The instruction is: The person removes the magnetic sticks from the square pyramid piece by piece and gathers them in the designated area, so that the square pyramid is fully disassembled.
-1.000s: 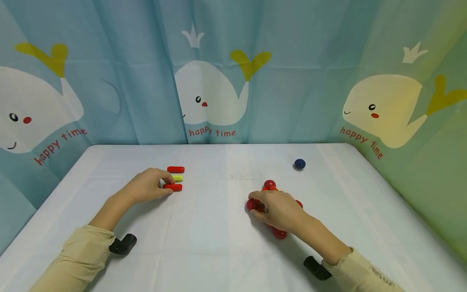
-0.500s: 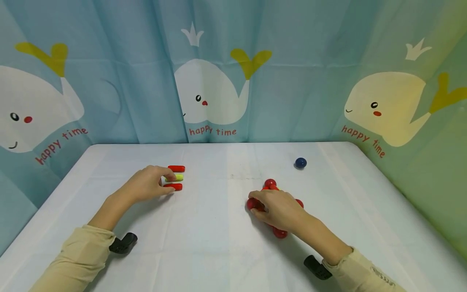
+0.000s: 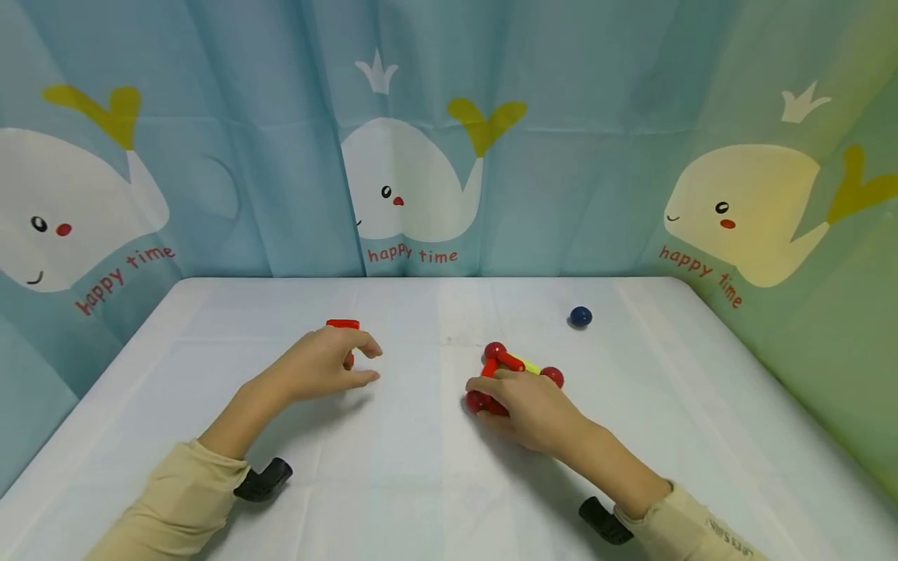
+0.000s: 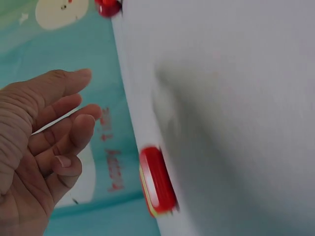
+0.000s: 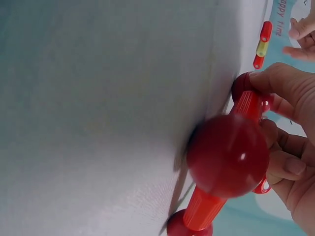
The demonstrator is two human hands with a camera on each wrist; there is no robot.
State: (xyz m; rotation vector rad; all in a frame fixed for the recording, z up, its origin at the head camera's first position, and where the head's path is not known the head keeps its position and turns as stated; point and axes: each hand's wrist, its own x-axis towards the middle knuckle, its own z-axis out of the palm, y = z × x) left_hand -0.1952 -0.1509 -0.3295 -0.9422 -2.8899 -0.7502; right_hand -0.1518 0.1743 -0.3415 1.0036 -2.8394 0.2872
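Observation:
My left hand [image 3: 326,365] hovers over the left of the table, thumb and index finger apart, with nothing between them. Three short rods lie beside it: a red rod [image 5: 266,30], a yellow rod [image 5: 262,48] and another red rod [image 5: 258,61]. The hand partly covers them in the head view. My right hand [image 3: 536,409] pinches a red ball [image 3: 477,401] on a frame built of balls and rods. This frame also shows a red ball [image 3: 495,351], a red rod [image 3: 512,361], a yellow rod [image 3: 531,365] and a right-hand ball [image 3: 553,377]. Its near part is hidden.
A dark blue ball [image 3: 580,317] stands alone toward the back right of the white table [image 3: 421,467]. Behind the table hangs a blue-green curtain [image 3: 589,195] printed with whales. A black wrist device [image 3: 263,480] sits below the left sleeve.
My left hand has moved rightward off the rods, with its fingers spread. The frame has turned and shifted slightly left under my right hand, which still holds it.

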